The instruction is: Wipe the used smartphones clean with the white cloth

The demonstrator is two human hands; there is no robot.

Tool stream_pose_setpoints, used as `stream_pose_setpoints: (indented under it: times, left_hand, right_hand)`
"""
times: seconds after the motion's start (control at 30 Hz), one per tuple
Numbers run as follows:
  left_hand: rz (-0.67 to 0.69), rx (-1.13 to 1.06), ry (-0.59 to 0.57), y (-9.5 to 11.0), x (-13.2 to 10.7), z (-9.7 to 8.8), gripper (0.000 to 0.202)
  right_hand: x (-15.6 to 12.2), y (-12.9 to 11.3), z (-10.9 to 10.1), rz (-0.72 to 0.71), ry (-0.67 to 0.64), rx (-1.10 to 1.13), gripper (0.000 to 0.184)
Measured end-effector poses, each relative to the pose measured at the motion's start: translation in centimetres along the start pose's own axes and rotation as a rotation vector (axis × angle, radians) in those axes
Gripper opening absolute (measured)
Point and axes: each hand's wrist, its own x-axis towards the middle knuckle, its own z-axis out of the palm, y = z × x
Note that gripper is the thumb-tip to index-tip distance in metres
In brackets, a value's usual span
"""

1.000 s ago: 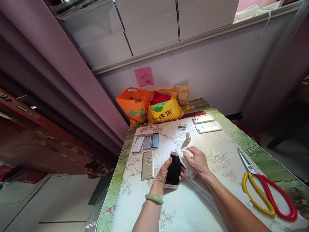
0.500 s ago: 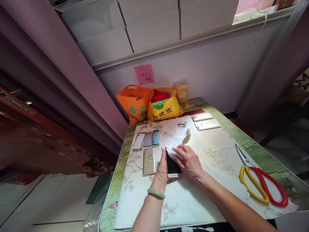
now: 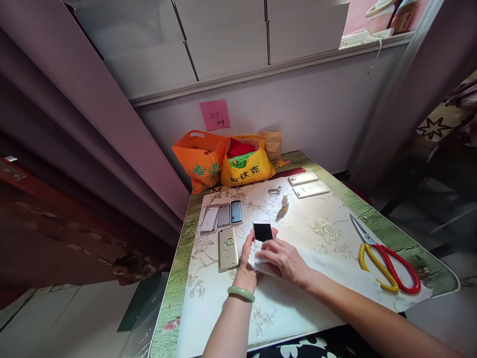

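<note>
Table (image 3: 182, 248) below, phone (image 3: 263, 231) in left grip (image 3: 247, 259).

Left hand (image 3: 245, 258) grips phone (image 3: 263, 231), dark screen up. Right hand (image 3: 286, 259) holds white cloth (image 3: 256, 254) over phone's lower part. Green bangle (image 3: 241, 293) on left wrist (image 3: 246, 281). Small bottle (image 3: 285, 203) stands upright beyond phone. Red-and-yellow scissors (image 3: 368, 239) lie at right.

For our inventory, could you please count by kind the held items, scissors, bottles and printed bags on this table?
Held pale black-screened phone: 1
Held white cloth: 1
Scissors with red and yellow handles: 1
Small white-topped bottle: 1
Orange printed bag, yellow printed bag: 2
Total: 6
</note>
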Motion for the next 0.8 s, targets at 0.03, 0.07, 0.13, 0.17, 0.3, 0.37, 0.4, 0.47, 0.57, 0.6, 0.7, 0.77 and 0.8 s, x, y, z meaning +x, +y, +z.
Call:
stream_pose_setpoints:
  times: [0.03,0.07,0.13,0.17,0.3,0.37,0.4,0.47,0.57,0.6,0.7,0.77,0.8]
  left_hand:
    - [0.007,-0.012,0.006,0.0,0.2,-0.2,0.038]
    - [0.015,-0.021,0.015,0.0,0.3,-0.4,0.036]
    - [0.019,-0.025,0.022,-0.1,0.6,-0.6,0.034]
    - [0.012,-0.022,0.019,-0.1,0.7,-0.7,0.034]
    - [0.014,-0.007,-0.024,-0.4,0.5,-1.1,0.046]
    - [0.019,0.005,-0.033,-0.5,0.5,-1.4,0.050]
    - [0.019,0.013,-0.037,-0.5,0.5,-1.6,0.051]
    - [0.019,0.032,-0.049,-0.6,0.5,-1.8,0.055]
    - [0.020,0.045,-0.071,-0.5,0.3,-1.5,0.061]
    - [0.009,0.044,-0.073,-0.4,0.2,-1.2,0.063]
    - [-0.041,0.027,-0.089,-0.1,-0.3,-0.4,0.065]
    - [-0.064,0.003,-0.093,0.2,-0.3,-0.3,0.063]
    - [-0.054,-0.013,-0.076,0.3,-0.2,-0.3,0.060]
  right_hand:
    - [0.9,0.6,0.3,0.042,0.025,0.008,0.021]
    - [1.8,1.2,0.6,0.096,0.050,0.005,0.021]
    - [3.5,2.4,0.8,0.220,0.083,-0.035,0.022]
    - [4.2,2.9,0.8,0.287,0.085,-0.062,0.023]
    - [4.9,3.7,0.3,0.507,0.059,-0.147,0.024]
    - [4.0,3.3,0.0,0.522,0.052,-0.170,0.025]
    - [3.3,3.0,0.0,0.495,0.047,-0.176,0.025]
    - [1.7,2.2,-0.3,0.403,0.032,-0.168,0.025]
    - [-0.4,0.8,-0.7,0.240,-0.006,-0.081,0.023]
    - [-0.7,0.4,-0.8,0.195,-0.017,-0.044,0.022]
    - [-0.5,-0.3,-0.6,0.090,-0.032,0.045,0.022]
    - [0.7,-0.3,0.0,0.066,-0.016,0.061,0.022]
    - [1.5,-0.2,0.3,0.076,-0.001,0.055,0.022]
